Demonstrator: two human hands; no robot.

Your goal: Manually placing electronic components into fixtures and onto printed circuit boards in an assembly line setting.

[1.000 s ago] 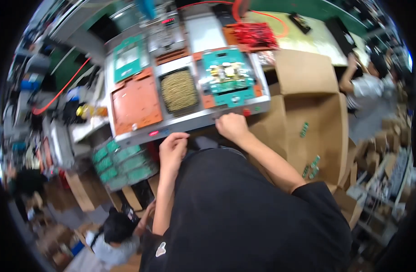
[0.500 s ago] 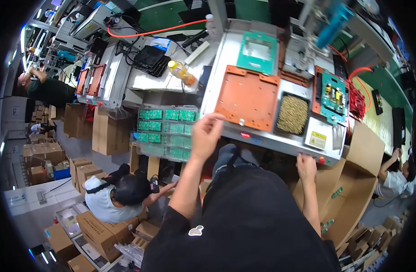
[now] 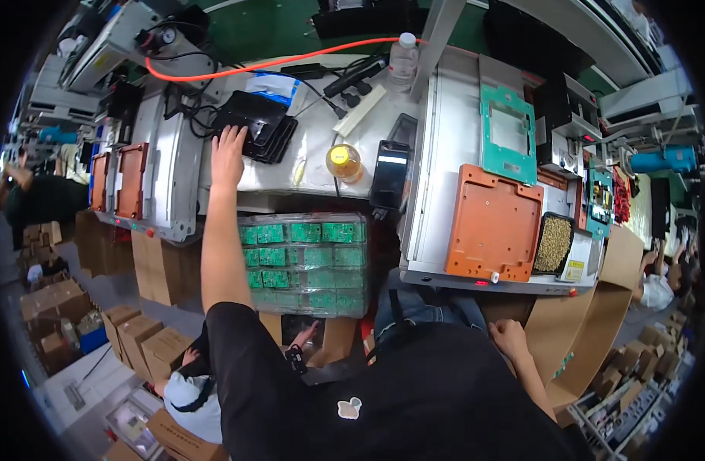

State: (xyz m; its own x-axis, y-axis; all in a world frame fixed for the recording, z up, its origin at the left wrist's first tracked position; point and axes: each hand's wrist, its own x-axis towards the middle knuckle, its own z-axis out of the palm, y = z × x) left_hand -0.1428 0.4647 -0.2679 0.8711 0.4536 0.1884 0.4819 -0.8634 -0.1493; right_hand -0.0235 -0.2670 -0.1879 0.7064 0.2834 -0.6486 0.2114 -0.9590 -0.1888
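My left hand (image 3: pixel 229 156) reaches forward with its fingers stretched out, resting at the near left edge of a stack of black plastic housings (image 3: pixel 254 127). My right hand (image 3: pixel 510 338) hangs curled below the front edge of the machine bed, and nothing shows in it. An orange-brown fixture plate (image 3: pixel 494 223) lies on the metal bed, with a green frame plate (image 3: pixel 508 132) beyond it. To its right stands a black tray of small brass-coloured parts (image 3: pixel 555 242). Clear trays of green circuit boards (image 3: pixel 305 257) sit between my left arm and the machine.
A bottle with a yellow cap (image 3: pixel 343 163), a dark phone-like device (image 3: pixel 391 175), a clear bottle (image 3: pixel 403 61) and a white power strip (image 3: pixel 360 111) are on the bench. A red hose (image 3: pixel 291 58) crosses behind. An open carton (image 3: pixel 590 330) stands right; a co-worker (image 3: pixel 191 396) sits lower left.
My left hand has moved from the fixture plate's near corner leftward to the black stack. My right hand has dropped off the machine's front edge. The view has swung left.
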